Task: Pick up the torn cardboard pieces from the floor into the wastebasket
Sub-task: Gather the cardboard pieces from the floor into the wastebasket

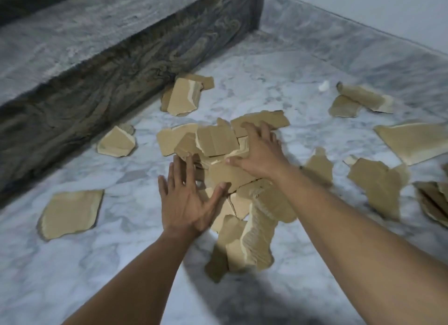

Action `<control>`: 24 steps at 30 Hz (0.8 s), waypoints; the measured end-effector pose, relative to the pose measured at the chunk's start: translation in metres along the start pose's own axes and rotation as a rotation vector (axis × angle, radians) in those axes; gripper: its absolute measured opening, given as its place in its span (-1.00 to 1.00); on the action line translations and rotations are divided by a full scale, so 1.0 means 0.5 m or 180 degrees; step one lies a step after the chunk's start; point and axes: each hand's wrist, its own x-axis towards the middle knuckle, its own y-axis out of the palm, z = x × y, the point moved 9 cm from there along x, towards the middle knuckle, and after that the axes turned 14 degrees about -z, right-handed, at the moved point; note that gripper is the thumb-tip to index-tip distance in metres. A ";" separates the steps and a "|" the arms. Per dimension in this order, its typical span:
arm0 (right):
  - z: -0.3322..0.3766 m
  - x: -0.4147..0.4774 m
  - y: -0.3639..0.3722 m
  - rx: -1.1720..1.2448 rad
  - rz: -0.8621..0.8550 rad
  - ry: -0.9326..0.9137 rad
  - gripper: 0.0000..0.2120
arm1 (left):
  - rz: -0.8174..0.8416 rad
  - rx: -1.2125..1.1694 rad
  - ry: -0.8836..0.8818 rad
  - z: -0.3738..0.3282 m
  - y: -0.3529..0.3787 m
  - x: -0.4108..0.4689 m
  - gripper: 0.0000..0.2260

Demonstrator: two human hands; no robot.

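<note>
A heap of torn brown cardboard pieces [218,140] lies in the middle of the marble floor. My left hand [189,198] rests flat with fingers spread against the heap's left side. My right hand [259,152] lies on top of the heap from the right, fingers spread over the pieces. Neither hand has closed around a piece. More torn pieces lie scattered: one at the near left [71,213], one by the step [116,143], a pair further back [184,96], and several on the right [412,143]. No wastebasket is in view.
A dark marble step [97,77] runs along the left and back. A pale wall [388,12] closes the right rear corner. A small white scrap [324,86] lies near the far pieces. Bare floor [97,264] lies in front of me.
</note>
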 end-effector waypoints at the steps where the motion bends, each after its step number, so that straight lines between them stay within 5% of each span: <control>1: -0.010 -0.011 0.003 0.0032 0.0021 0.0217 0.09 | -0.0075 -0.0053 -0.0028 0.001 -0.004 0.000 -0.06; 3: -0.024 -0.025 0.010 0.0056 0.0009 0.0497 0.19 | -0.0247 -0.0238 -0.0215 0.011 -0.019 0.015 -0.05; 8: 0.037 -0.074 0.028 -0.0036 -0.0348 0.0281 0.06 | -0.0279 -0.0896 -0.0608 0.022 -0.004 0.176 -0.03; 12: 0.025 -0.118 0.049 0.0433 -0.0242 0.1443 0.16 | 0.0238 0.0011 0.0328 -0.020 0.051 0.216 -0.03; 17: 0.015 -0.165 0.053 0.0875 -0.0072 0.2105 -0.48 | 0.0188 0.0491 0.0407 -0.024 0.009 0.209 0.06; 24: 0.005 -0.257 0.041 0.1830 -0.0557 0.2314 -0.39 | 0.1210 0.0219 0.0189 -0.026 0.005 0.175 0.15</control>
